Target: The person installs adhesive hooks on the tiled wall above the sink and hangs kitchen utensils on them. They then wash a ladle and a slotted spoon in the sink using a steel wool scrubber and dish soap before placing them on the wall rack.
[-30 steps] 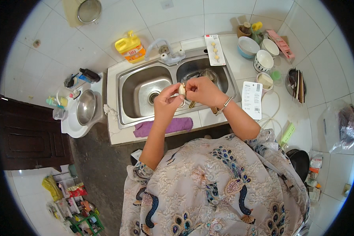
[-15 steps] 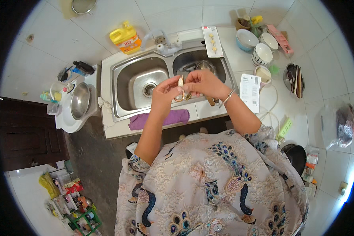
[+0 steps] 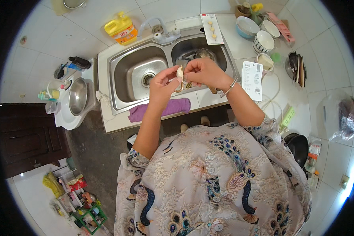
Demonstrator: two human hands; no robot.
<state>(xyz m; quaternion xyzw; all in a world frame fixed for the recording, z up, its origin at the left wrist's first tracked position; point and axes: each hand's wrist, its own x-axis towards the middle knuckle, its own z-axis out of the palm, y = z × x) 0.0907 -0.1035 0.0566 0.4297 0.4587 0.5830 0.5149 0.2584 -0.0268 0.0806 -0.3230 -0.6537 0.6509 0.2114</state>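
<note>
Over the divider of the double sink (image 3: 118, 106), my left hand (image 3: 164, 84) pinches a small hook (image 3: 179, 73) with a cream-coloured body and a curved gold-coloured end. My right hand (image 3: 205, 74) is closed, its thumb and fingertips pressed against the hook's right side. A thin brass-coloured piece (image 3: 189, 84) shows below the right fingers; whether it is held or lies behind cannot be told. Behind my right hand, the right basin contains dark and clear items, partly hidden. Beyond that basin, a white card (image 3: 212, 29) carries several small cream pieces.
A purple cloth (image 3: 159, 110) lies along the counter's front edge. On the right are a white printed package (image 3: 252, 80), stacked bowls (image 3: 262, 41) and a green power strip (image 3: 288, 117). A yellow jug (image 3: 121, 29) stands by the faucet (image 3: 161, 33). A steel basin (image 3: 78, 96) sits at left.
The whole view has shifted, with the sink and counter now higher in the picture. Both hands stay together at the hook, with little change in their grip.
</note>
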